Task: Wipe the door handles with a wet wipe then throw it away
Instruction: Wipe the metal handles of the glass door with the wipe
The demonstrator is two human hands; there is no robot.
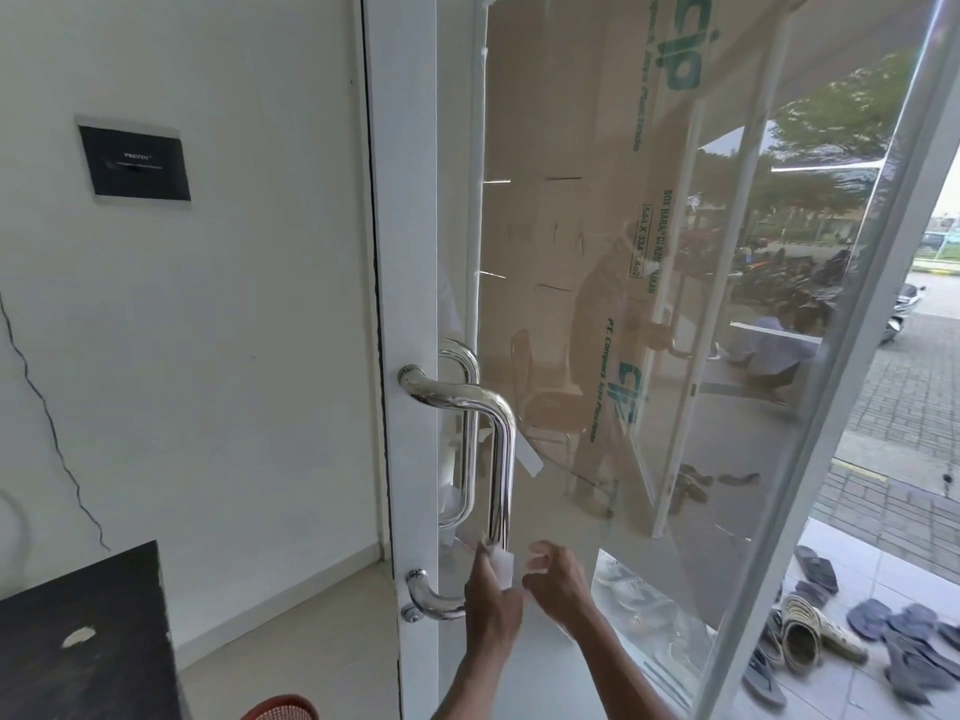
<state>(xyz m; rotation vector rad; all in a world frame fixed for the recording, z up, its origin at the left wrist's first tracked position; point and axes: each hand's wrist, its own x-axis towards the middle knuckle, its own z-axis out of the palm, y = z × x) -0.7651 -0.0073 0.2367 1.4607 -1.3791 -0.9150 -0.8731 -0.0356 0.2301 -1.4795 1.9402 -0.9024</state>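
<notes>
Low on the door handle [501,459], left hand [491,595] pinches the wet wipe [503,566] against it — bar runs straight up — right hand [558,574] curled beside, hold unclear.

Left grip [491,589] pinches the wipe [503,566]; right grip [558,574] curled beside.

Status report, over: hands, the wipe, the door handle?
Left hand pinches wet wipe at lower end of chrome door handle. Right hand close beside, fingers curled, grip unclear. Nothing blocking the handle.
</notes>
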